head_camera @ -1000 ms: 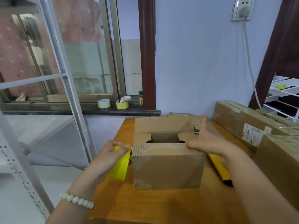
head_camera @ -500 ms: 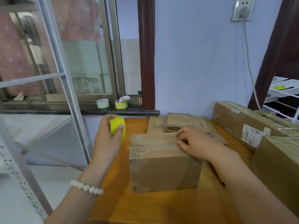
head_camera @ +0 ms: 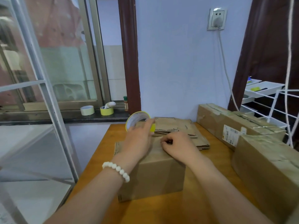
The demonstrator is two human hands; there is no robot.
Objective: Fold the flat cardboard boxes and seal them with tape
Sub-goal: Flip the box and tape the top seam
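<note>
A brown cardboard box (head_camera: 155, 175) stands on the wooden table (head_camera: 161, 210) with its top flaps folded down. My left hand (head_camera: 139, 139) grips a yellow tape roll (head_camera: 137, 121) above the box's far top edge. My right hand (head_camera: 176, 145) rests on the box top with its fingers curled, pressing near the flap seam. Whether tape runs between the roll and the box I cannot make out. A stack of flat cardboard boxes (head_camera: 181, 131) lies just behind the box.
Long taped cartons (head_camera: 226, 125) and a big box (head_camera: 268, 172) fill the table's right side. Two tape rolls (head_camera: 97, 110) sit on the window sill. A white metal shelf frame (head_camera: 48, 110) stands left; a wire rack (head_camera: 281, 107) stands right.
My left hand has carried the tape roll from the box's left side up and over its far top edge. My right hand stayed on the closed flaps. The view has moved closer.
</note>
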